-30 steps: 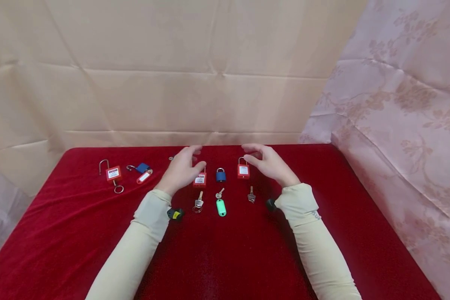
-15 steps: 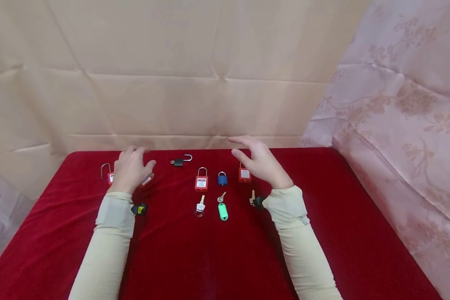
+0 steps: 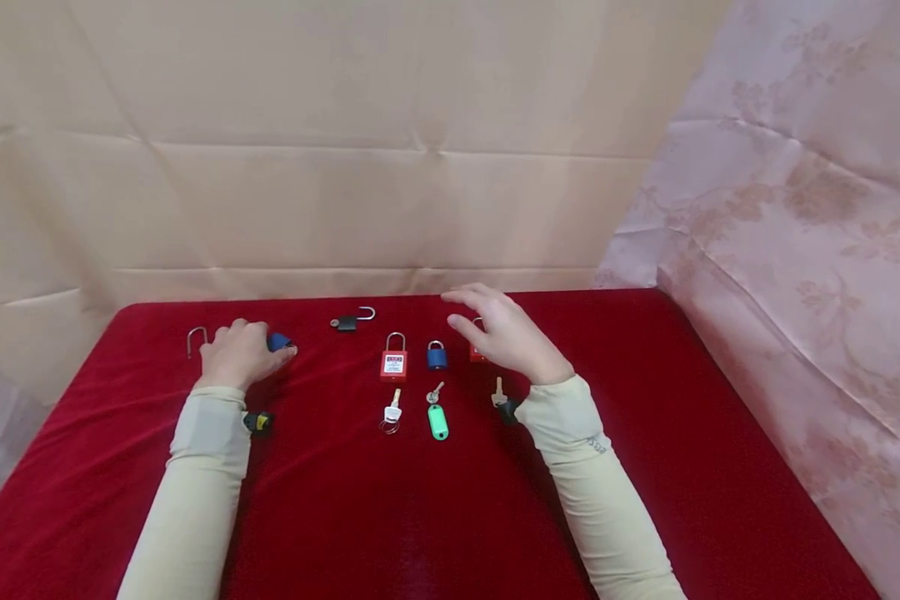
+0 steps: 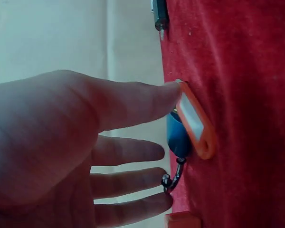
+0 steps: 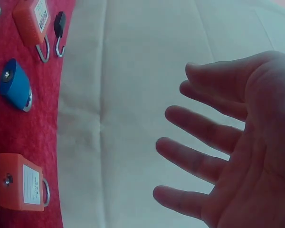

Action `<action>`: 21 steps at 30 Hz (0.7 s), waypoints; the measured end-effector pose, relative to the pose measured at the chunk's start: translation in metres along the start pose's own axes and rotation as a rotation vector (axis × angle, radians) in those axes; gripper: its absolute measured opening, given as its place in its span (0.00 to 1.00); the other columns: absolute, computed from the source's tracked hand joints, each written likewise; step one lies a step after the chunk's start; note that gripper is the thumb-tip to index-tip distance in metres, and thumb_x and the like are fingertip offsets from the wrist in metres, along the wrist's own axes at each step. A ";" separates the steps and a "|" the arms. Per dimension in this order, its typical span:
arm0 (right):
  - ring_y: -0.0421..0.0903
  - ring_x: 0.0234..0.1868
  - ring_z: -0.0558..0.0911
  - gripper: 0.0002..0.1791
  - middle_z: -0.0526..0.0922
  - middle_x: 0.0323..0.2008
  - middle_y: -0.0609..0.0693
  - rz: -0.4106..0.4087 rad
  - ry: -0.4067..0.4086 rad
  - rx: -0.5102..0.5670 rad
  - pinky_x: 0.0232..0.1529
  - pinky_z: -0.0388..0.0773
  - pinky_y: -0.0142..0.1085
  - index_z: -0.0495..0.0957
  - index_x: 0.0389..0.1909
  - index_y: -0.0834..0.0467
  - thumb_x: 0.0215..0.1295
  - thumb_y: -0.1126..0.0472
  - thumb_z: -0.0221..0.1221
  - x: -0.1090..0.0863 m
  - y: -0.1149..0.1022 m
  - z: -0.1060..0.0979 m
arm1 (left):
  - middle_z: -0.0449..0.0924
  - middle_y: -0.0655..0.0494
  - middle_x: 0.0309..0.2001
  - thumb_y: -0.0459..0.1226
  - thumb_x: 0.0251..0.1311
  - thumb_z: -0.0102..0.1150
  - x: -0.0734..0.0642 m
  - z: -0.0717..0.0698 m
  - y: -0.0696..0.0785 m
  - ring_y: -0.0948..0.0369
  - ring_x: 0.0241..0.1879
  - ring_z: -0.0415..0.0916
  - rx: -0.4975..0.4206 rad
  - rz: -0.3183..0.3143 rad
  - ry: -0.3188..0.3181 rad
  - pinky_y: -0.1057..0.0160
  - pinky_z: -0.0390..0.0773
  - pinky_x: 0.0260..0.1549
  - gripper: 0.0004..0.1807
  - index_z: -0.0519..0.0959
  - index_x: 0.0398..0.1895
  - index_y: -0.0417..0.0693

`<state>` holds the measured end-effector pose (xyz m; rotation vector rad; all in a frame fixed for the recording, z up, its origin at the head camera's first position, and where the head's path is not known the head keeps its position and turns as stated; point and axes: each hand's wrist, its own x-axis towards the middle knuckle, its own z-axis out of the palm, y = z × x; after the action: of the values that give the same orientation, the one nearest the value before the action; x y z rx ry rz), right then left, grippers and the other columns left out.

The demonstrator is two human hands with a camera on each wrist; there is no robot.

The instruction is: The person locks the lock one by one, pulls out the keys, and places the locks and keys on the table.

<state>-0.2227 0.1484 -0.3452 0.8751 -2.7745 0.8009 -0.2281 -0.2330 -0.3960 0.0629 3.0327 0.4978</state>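
Note:
My left hand (image 3: 236, 354) is low over the left of the table, at an unlocked blue padlock (image 3: 278, 342). In the left wrist view the thumb tip meets the end of an orange key tag (image 4: 194, 121) beside that padlock, while the fingers extend loosely past its raised shackle. An unlocked red padlock is mostly hidden under this hand, its shackle (image 3: 197, 340) showing at the left. My right hand (image 3: 506, 333) hovers with relaxed, spread fingers and holds nothing. It partly covers a red padlock (image 5: 31, 187). Left of it stand a blue padlock (image 3: 437, 358) and another red padlock (image 3: 393, 364).
Before the standing padlocks lie a key with rings (image 3: 392, 412), a key with a green tag (image 3: 437, 422) and another key (image 3: 499, 393). An unlocked black padlock (image 3: 347, 323) lies farther back. A beige cloth wall (image 3: 420, 208) rises behind the red table (image 3: 420, 517).
My left hand has swept left from the middle red padlock to the unlocked blue one and lowered there. The right hand has shifted slightly left, still holding nothing.

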 end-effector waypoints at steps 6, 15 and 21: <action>0.50 0.62 0.75 0.24 0.76 0.63 0.53 0.013 -0.030 0.000 0.64 0.72 0.45 0.75 0.67 0.56 0.71 0.59 0.62 -0.001 -0.003 0.001 | 0.77 0.38 0.37 0.47 0.56 0.71 0.002 0.001 -0.005 0.41 0.36 0.75 -0.021 0.011 -0.010 0.32 0.73 0.40 0.29 0.79 0.48 0.29; 0.51 0.64 0.74 0.24 0.77 0.63 0.54 0.004 -0.075 0.005 0.65 0.71 0.45 0.76 0.66 0.57 0.71 0.60 0.62 0.001 -0.003 0.004 | 0.73 0.31 0.43 0.45 0.54 0.71 0.007 0.006 -0.006 0.34 0.46 0.72 -0.020 -0.011 -0.009 0.26 0.67 0.45 0.28 0.77 0.50 0.31; 0.50 0.66 0.73 0.23 0.78 0.62 0.53 -0.044 -0.083 -0.001 0.67 0.69 0.44 0.76 0.65 0.59 0.71 0.60 0.62 0.003 -0.002 0.008 | 0.75 0.33 0.42 0.43 0.54 0.71 0.009 0.006 -0.005 0.35 0.45 0.74 -0.051 -0.013 -0.009 0.24 0.64 0.46 0.26 0.77 0.48 0.32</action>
<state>-0.2236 0.1414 -0.3498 0.9879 -2.8145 0.7737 -0.2364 -0.2349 -0.4037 0.0426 3.0077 0.5721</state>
